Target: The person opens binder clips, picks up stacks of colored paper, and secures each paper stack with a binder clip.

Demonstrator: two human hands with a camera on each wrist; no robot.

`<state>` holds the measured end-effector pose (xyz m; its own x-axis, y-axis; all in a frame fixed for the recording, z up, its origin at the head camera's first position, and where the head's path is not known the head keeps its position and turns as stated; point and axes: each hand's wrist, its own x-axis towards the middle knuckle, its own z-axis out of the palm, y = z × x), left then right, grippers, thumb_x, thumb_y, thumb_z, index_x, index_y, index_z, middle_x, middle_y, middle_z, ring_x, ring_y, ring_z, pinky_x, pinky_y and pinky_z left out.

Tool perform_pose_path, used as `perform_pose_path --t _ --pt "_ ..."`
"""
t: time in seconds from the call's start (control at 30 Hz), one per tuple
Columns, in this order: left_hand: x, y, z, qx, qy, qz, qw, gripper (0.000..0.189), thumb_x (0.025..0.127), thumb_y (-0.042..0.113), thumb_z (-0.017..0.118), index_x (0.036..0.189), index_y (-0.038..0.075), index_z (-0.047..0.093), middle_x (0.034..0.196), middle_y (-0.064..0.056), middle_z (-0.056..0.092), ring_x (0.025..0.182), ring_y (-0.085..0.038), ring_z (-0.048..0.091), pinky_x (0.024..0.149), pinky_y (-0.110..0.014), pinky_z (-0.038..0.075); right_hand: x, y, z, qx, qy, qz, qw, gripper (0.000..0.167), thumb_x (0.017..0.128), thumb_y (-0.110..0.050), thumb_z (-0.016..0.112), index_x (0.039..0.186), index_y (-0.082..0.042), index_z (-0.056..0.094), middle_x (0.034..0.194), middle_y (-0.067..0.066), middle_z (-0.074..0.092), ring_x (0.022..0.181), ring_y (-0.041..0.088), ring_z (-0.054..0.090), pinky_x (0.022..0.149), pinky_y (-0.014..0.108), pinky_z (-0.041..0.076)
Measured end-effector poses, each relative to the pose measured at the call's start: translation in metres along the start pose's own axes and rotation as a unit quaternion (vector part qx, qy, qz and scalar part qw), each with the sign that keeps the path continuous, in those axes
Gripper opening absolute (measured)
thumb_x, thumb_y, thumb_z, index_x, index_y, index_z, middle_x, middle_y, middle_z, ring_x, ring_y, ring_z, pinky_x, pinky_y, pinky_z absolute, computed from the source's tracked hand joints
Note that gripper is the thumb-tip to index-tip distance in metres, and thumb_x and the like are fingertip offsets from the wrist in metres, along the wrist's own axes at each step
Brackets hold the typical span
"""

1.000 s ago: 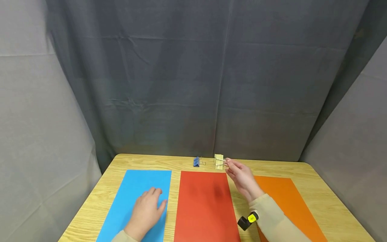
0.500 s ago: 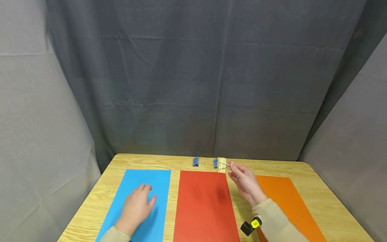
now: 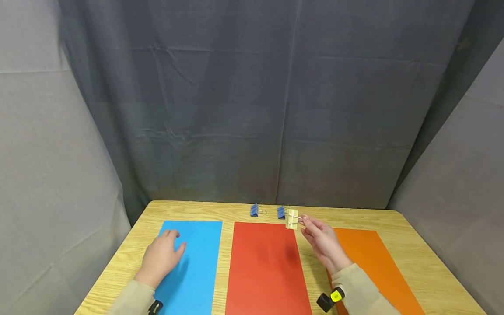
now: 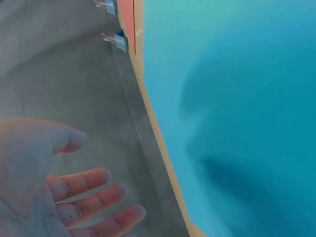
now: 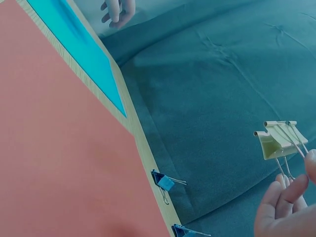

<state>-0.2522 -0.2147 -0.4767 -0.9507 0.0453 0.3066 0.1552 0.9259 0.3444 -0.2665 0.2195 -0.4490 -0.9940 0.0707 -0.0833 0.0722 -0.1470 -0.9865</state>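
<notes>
My right hand (image 3: pixel 324 245) pinches a pale yellow binder clip (image 3: pixel 292 218) by its wire handles, with the clip's body pointing left over the far right corner of the red sheet. The right wrist view shows thumb and fingertips on the handles of the yellow clip (image 5: pixel 281 140). Two smaller blue binder clips stand on the table behind the red sheet, a left one (image 3: pixel 254 210) and a right one (image 3: pixel 281 213), the latter just beside the yellow clip. Fingers spread and holding nothing, my left hand (image 3: pixel 159 258) hovers over the blue sheet's left side; its palm (image 4: pixel 24 192) shows in the left wrist view.
Blue (image 3: pixel 197 262), red (image 3: pixel 267 267) and orange (image 3: pixel 366 249) sheets lie side by side on the wooden table (image 3: pixel 204 210). A dark grey curtain (image 3: pixel 220 109) hangs behind the far edge, with pale cloth (image 3: pixel 51 175) at both sides. Each wrist wears a black device.
The right hand has drawn the yellow clip slightly right and nearer, uncovering the right blue clip. My left hand has moved left across the blue sheet.
</notes>
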Motion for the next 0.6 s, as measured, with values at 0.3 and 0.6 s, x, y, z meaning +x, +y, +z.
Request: perform_pose_path --t 0.3,0.6 --pt "0.024 -0.025 0.003 -0.010 -0.007 -0.029 0.9995 0.042 0.096 0.024 0.070 0.121 -0.008 0.063 0.113 -0.026 0.064 0.086 -0.039 0.067 0.077 -0.056 0.058 -0.003 0.003 -0.008 -0.003 0.011 0.003 0.9999 0.058 0.107 -0.026 0.057 0.154 0.005 0.041 0.126 -0.009 0.065 0.118 0.010 0.060 0.095 0.015 0.052" --pt "0.042 -0.043 0.010 -0.022 -0.022 -0.044 0.9985 0.052 0.096 0.028 0.070 0.125 -0.014 0.058 0.121 -0.033 0.059 0.099 -0.048 0.064 0.089 -0.062 0.054 -0.007 0.002 -0.011 0.003 0.022 0.003 0.9998 0.057 0.108 -0.025 0.056 0.153 0.005 0.040 0.136 -0.003 0.062 0.110 0.002 0.062 0.096 0.016 0.052"
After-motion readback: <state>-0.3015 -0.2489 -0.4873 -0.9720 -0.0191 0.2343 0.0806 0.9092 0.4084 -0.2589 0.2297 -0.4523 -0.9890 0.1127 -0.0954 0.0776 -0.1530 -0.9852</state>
